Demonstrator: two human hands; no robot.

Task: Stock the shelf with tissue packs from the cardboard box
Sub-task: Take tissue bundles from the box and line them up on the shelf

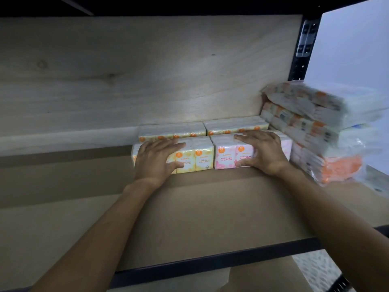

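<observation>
Both hands are grasping. My left hand (155,161) drapes its fingers over the top of the yellow pack (195,159), thumb on its front face, and my right hand (261,150) holds the pink pack (225,157) the same way. The two packs sit side by side, touching, on the shelf (189,207), just in front of a back row of packs (202,129). As I judge it, pushing unevenly could skew the row. My right forearm also passes near the leaning stack (311,127) at the right, which a nudge might topple.
</observation>
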